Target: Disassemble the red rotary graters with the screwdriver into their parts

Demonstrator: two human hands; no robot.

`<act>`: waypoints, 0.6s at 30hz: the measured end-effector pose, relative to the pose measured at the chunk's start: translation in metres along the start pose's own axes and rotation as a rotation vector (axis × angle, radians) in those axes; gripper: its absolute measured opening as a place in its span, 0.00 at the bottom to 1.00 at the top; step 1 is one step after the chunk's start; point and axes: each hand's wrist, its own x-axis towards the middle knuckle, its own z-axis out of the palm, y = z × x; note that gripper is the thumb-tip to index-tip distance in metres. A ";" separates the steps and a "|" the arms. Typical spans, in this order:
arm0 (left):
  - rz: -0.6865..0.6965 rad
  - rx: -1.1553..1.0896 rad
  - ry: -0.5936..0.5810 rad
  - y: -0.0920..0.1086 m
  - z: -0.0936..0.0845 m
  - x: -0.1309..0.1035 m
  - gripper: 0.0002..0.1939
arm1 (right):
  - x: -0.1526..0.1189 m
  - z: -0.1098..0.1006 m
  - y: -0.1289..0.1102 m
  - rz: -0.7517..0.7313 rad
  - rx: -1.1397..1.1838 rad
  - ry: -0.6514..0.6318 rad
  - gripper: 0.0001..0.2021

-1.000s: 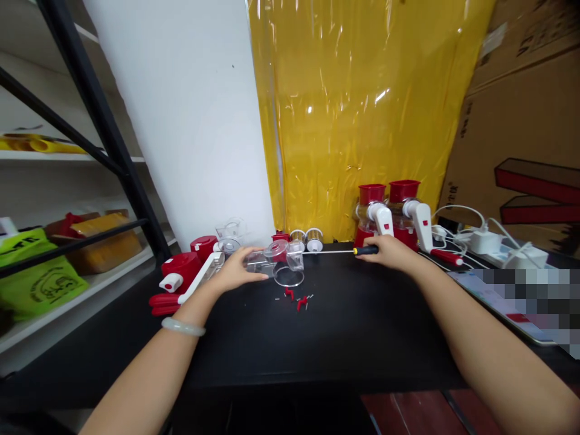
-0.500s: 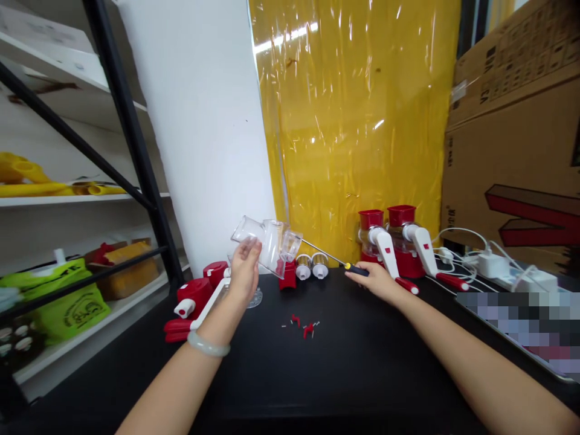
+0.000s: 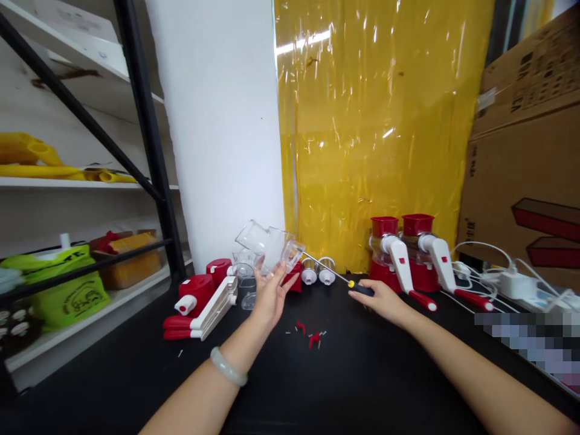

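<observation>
My left hand (image 3: 270, 296) holds up a clear plastic grater housing (image 3: 260, 238), tilted, with its fingers spread underneath and against its near side. A screwdriver (image 3: 365, 290) with a black and yellow handle is gripped in my right hand (image 3: 386, 302). Its long shaft points up and left, and the tip reaches the round right end of the housing; whether it touches is too small to tell. On the black table below lie small red plastic parts (image 3: 314, 340) with several tiny metal screws or pins around them.
Two assembled red-and-white rotary graters (image 3: 419, 266) stand at the back right, beside white cables and a charger (image 3: 516, 284). Two grater drums (image 3: 326, 272) sit behind the hands. Red bases (image 3: 199, 291) and white crank handles (image 3: 212, 311) lie left, near another clear housing (image 3: 244, 269).
My left hand has shifted its hold from the housing's left side to beneath its right part, with the fingers now spread. The screwdriver stays at the housing's right end. The view has shifted slightly.
</observation>
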 end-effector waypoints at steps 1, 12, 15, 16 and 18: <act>0.004 -0.001 0.002 0.003 -0.001 0.002 0.36 | 0.000 0.000 0.000 0.006 -0.007 -0.018 0.21; 0.155 0.079 0.127 0.002 -0.006 0.010 0.38 | 0.004 -0.012 0.018 0.056 0.004 -0.005 0.22; 0.207 0.192 0.129 -0.001 -0.010 0.012 0.39 | 0.006 -0.012 0.017 0.051 0.117 0.084 0.22; 0.198 0.228 0.113 -0.002 -0.011 0.012 0.40 | 0.006 -0.009 0.016 0.052 0.169 0.109 0.22; 0.161 0.323 0.066 -0.007 -0.013 0.012 0.43 | 0.006 -0.003 0.012 0.055 0.295 0.155 0.22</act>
